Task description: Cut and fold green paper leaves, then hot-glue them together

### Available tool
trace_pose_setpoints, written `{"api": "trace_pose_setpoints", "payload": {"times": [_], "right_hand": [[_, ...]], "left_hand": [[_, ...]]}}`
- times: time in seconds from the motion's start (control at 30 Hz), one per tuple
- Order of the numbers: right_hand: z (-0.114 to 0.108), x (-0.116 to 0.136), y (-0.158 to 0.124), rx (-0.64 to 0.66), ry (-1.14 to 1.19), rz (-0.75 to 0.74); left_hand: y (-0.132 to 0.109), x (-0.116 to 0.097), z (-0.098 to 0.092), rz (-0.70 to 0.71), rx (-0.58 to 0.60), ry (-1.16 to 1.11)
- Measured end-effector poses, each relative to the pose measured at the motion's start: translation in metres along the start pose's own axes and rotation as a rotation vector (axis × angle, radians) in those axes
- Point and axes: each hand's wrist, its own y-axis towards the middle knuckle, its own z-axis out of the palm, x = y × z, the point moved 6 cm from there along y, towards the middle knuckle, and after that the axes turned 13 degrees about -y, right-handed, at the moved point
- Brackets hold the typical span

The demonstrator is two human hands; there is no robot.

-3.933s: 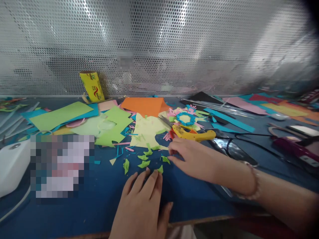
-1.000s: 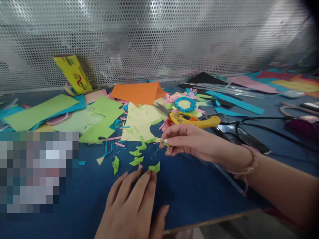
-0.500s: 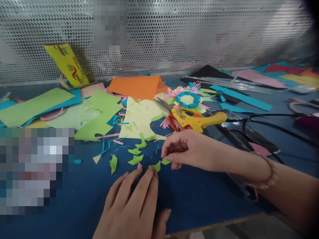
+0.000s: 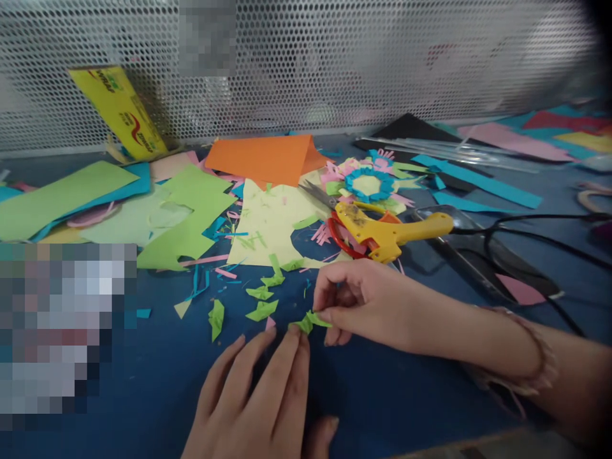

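Observation:
My left hand (image 4: 261,389) lies flat on the blue table, fingers spread, its index fingertip touching a small folded green paper piece (image 4: 305,324). In a pinch, my right hand (image 4: 356,306) has its thumb and index finger on a green paper bit (image 4: 319,320) that meets this piece. Several similar green pieces lie just beyond my left fingers, among them one standing apart at the left (image 4: 217,320) and one nearer the middle (image 4: 262,310). A small pink scrap (image 4: 270,323) is by my left middle fingertip.
Beyond my right hand lie a yellow glue gun (image 4: 396,233) with a black cable and red-handled scissors (image 4: 342,236). Behind are pale yellow paper (image 4: 265,223), orange paper (image 4: 261,159), a yellow box (image 4: 122,115) and a blue-rimmed paper flower (image 4: 369,185). A perforated metal panel (image 4: 296,70) stands at the back.
My right hand has moved slightly down towards my left index finger, and its green bit now meets the piece there. The whole view has shifted a little.

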Motion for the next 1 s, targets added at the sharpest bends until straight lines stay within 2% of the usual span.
{"api": "trace_pose_setpoints", "payload": {"times": [0.2, 0.33, 0.43, 0.53, 0.63, 0.7, 0.77, 0.87, 1.0], "right_hand": [[-0.001, 0.001, -0.001, -0.007, -0.028, -0.06], [-0.008, 0.005, -0.002, -0.053, -0.13, -0.086], [-0.018, 0.007, -0.001, -0.183, -0.238, -0.139], [-0.028, 0.011, -0.001, -0.368, -0.471, -0.239], [-0.027, 0.022, -0.005, -0.506, -0.78, -0.392], [-0.022, 0.031, -0.007, -0.552, -0.923, -0.5], [-0.014, 0.04, -0.008, -0.529, -0.993, -0.589], [0.001, 0.052, -0.008, -0.393, -1.001, -0.674], [0.012, 0.063, -0.002, -0.262, -0.909, -0.606]], "left_hand": [[0.0, 0.0, -0.001, 0.006, -0.02, -0.03], [0.0, 0.0, -0.001, 0.0, -0.017, -0.024], [0.001, 0.001, -0.002, -0.013, -0.012, -0.034], [0.001, 0.001, -0.004, -0.023, -0.02, -0.055], [0.001, -0.001, -0.004, -0.038, -0.022, -0.079], [0.0, -0.002, -0.004, -0.072, -0.03, -0.096], [0.0, -0.002, -0.004, -0.137, -0.073, -0.116], [-0.001, -0.003, -0.003, -0.195, -0.089, -0.155], [-0.001, -0.004, -0.005, -0.188, -0.065, -0.178]]}}
